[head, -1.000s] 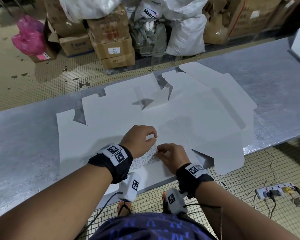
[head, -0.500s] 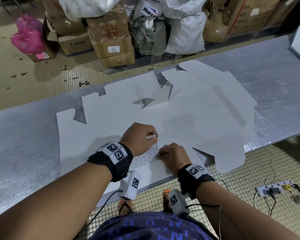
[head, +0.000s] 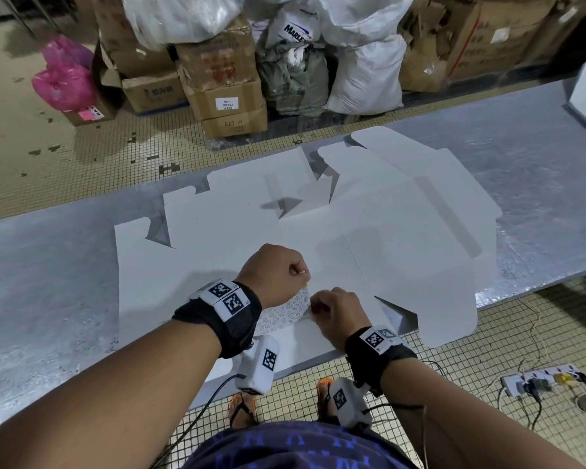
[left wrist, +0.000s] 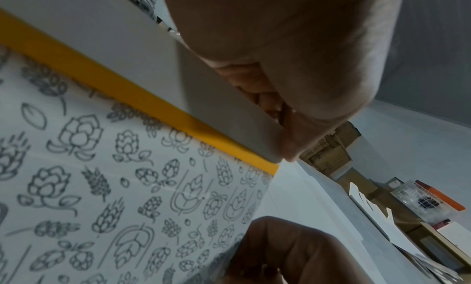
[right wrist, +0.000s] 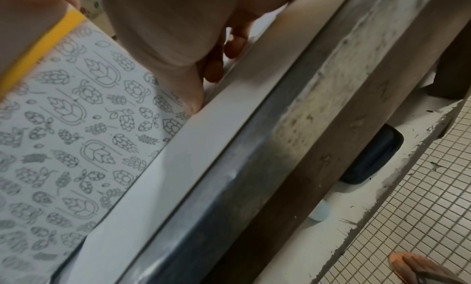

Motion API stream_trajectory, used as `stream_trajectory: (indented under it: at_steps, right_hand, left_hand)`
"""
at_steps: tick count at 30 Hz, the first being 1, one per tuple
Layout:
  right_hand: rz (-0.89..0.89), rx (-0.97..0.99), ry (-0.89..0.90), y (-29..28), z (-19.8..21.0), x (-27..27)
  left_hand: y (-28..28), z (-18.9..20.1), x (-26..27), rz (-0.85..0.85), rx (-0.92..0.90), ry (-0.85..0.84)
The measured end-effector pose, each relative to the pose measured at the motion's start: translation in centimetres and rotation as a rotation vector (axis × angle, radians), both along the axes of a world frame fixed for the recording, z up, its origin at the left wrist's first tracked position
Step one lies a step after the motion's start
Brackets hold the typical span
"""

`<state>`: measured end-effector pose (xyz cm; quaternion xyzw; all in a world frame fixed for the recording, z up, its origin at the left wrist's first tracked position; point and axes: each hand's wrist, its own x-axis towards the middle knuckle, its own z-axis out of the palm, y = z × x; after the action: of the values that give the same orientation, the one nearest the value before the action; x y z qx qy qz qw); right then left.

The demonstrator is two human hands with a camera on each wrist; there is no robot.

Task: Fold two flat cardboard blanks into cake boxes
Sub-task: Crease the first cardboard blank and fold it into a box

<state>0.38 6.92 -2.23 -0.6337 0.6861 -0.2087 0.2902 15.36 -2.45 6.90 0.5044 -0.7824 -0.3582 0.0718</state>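
Here the cardboard blank (head: 237, 252) lies flat and white on the grey tabletop (head: 48, 282), and its long axis runs from left to right along the tabletop, parallel to the near edge. A second blank (head: 420, 211) lies just beside it on the right side and overlaps it a little; its flaps point toward the far edge of the tabletop.

At the near edge of the first blank a flap (head: 286, 313) is turned up and over, so its printed side with small plant drawings and a yellow band (left wrist: 142, 105) is now visible. The left hand (head: 278, 269) pinches the free edge of this flap between thumb and curled fingers (left wrist: 267, 99), close to the yellow band. I think it holds there to lean the flap over the crease. The right hand (head: 335, 313) is just beside the left hand, at the right end of the flap; its fingers (right wrist: 216, 66) are curled, and its thumb tip presses down at the fold line. This probably keeps the crease straight while the flap bends. The rest of the blank is not folded yet, so the task looks to be at its beginning.

Beyond the far edge of the tabletop, brown cartons (head: 224, 82), white sacks (head: 366, 72) and a pink bag (head: 65, 76) stand on the floor. Under the near edge, to the right, a power strip (head: 545, 380) lies on the tiled floor (head: 487, 333).
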Motion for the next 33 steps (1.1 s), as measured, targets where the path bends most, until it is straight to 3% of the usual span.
stream_trajectory:
  at_steps: [6, 11, 16, 23, 33]
  right_hand:
    - [0.02, 0.043, -0.045, -0.3, 0.5, -0.6]
    - [-0.016, 0.185, -0.289, -1.6, 2.0, -1.6]
    - [0.052, -0.027, -0.356, -3.1, 4.2, -1.3]
    - [0.215, -0.152, -0.336, -5.2, 6.5, 2.4]
    - [0.514, -0.193, -0.15, -4.8, 8.4, 10.8]
  left_hand:
    - [0.1, 0.4, 1.2, 0.053, 0.072, -0.011]
    - [1.6, 0.5, 4.5, 0.257, 0.117, 0.003]
    - [4.2, 0.1, 9.3, 0.526, -0.001, 0.011]
    - [8.7, -0.4, 14.4, 0.783, -0.284, 0.045]
    - [11.0, -2.1, 18.2, 1.011, -0.133, 0.342]
